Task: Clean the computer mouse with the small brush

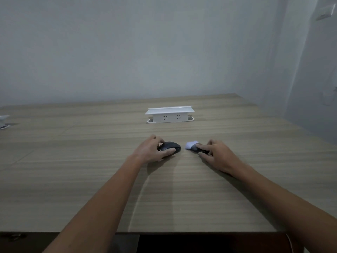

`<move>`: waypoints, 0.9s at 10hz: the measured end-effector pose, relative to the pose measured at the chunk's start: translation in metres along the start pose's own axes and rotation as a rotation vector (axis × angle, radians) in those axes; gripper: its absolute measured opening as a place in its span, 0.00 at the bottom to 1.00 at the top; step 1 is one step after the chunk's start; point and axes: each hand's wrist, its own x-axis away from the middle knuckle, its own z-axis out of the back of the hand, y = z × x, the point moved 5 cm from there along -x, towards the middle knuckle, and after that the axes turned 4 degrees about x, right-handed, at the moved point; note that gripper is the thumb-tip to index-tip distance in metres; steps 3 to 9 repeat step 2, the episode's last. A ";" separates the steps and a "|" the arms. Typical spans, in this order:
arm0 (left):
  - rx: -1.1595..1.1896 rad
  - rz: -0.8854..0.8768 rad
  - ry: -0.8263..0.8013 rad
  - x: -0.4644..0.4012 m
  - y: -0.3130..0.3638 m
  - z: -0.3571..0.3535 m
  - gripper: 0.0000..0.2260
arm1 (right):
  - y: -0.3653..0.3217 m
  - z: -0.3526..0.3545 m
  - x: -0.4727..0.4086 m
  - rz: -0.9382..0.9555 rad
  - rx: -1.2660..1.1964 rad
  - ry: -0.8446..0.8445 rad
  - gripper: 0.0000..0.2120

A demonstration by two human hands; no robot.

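A black computer mouse (170, 147) lies on the wooden desk (91, 161), a little past the middle. My left hand (151, 149) wraps its left side, thumb below and fingers behind it. To the right lies the small brush (194, 145), with a dark body and pale whitish bristles pointing left toward the mouse. My right hand (215, 154) pinches the brush's dark end with fingertips while it rests on the desk. A small gap separates bristles and mouse.
A white pop-up socket box (170, 115) stands on the desk behind the mouse. Another white object (3, 121) sits at the far left edge. Walls close the back and right. The desk's front edge (182, 231) runs near the bottom.
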 end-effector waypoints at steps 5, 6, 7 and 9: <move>0.156 0.078 0.171 -0.001 -0.033 0.011 0.30 | 0.020 0.015 -0.006 -0.141 -0.137 0.028 0.19; 0.156 0.078 0.171 -0.001 -0.033 0.011 0.30 | 0.020 0.015 -0.006 -0.141 -0.137 0.028 0.19; 0.156 0.078 0.171 -0.001 -0.033 0.011 0.30 | 0.020 0.015 -0.006 -0.141 -0.137 0.028 0.19; 0.156 0.078 0.171 -0.001 -0.033 0.011 0.30 | 0.020 0.015 -0.006 -0.141 -0.137 0.028 0.19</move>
